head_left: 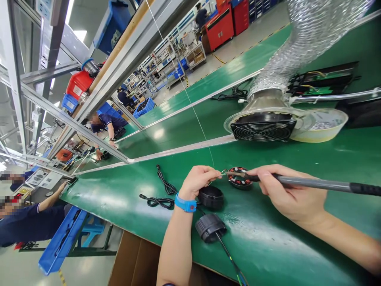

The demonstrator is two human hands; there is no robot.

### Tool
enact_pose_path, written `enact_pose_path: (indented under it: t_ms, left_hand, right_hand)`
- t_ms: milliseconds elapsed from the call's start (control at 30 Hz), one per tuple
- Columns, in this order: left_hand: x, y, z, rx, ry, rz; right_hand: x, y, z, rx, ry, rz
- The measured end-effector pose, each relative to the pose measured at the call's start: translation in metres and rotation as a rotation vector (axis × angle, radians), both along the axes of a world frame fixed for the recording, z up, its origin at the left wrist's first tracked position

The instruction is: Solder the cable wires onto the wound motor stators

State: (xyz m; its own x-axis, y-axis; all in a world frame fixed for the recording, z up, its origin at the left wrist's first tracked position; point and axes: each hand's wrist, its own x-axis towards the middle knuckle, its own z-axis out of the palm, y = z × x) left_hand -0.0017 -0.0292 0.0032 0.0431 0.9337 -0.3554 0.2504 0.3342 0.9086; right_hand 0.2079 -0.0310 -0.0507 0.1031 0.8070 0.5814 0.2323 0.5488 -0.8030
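Observation:
My right hand (290,194) grips a soldering iron (315,183) with a grey handle and a dark cable. Its tip lies over a motor stator (239,178), a ring with red and white windings. Left of the stator, my left hand (201,180) pinches thin wires close to the iron's tip; their exact contact cannot be made out. A thin solder wire (195,113) runs down from above to this hand. A blue wrist strap (185,203) circles my left wrist. Beside that hand stands a round black housing (211,197). Nearer me lies a ribbed black cap (210,227) with a cable.
Two coiled black cables (157,201) lie left on the green bench (119,198). Behind the stator sits a fume extractor fan (263,127) with a foil duct (274,71), next to a translucent bowl (324,125). A metal frame (119,67) slants overhead. Co-workers (104,121) work at the left.

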Motion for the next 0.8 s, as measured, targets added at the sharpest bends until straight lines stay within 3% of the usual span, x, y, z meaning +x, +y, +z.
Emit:
enact_pose_path:
  t_ms: [267,467,800]
  left_hand:
    - [-0.004,0.001,-0.005,0.031,-0.048,-0.022]
    - [-0.005,0.001,-0.008,0.050,-0.046,-0.028]
    - [-0.002,-0.001,-0.003,0.035,-0.026,-0.012]
  right_hand:
    - [-0.002,0.000,0.002,0.069,-0.056,0.021]
    - [-0.002,0.000,-0.003,0.033,-0.035,0.010]
    - [-0.006,0.003,-0.009,0.098,0.049,0.044]
